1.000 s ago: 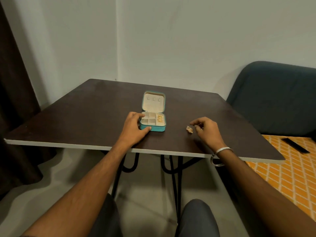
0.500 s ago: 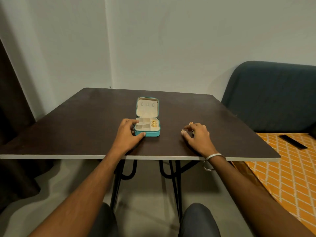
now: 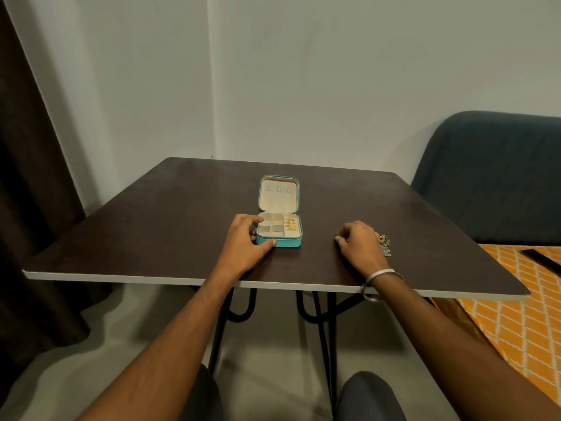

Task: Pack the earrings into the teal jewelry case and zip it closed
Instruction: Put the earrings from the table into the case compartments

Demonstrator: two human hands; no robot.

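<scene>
The teal jewelry case [image 3: 283, 243] lies open in the middle of the dark table [image 3: 158, 226], its lid flat behind it. Gold earrings [image 3: 290, 224] sit in its right compartment; the other cream compartments look bare. My left hand [image 3: 246, 241] grips the case's front left corner, thumb on the front wall and fingers on the left rim. My right hand [image 3: 359, 246] rests on the table to the right of the case with its fingers curled. A colourful dangling earring [image 3: 385, 244] sticks out at its right edge, apparently held by the fingers.
A dark blue sofa [image 3: 491, 177] stands behind the table's right side. To the right lies an orange patterned cover [image 3: 522, 323] with a black remote [image 3: 543, 258] on it. A dark curtain [image 3: 27, 208] hangs at the left. My knees are under the table's front edge.
The earring that lay left of my right hand now shows at the hand's right edge, and the fingers have curled. My left hand has stayed on the case, while the view has shifted.
</scene>
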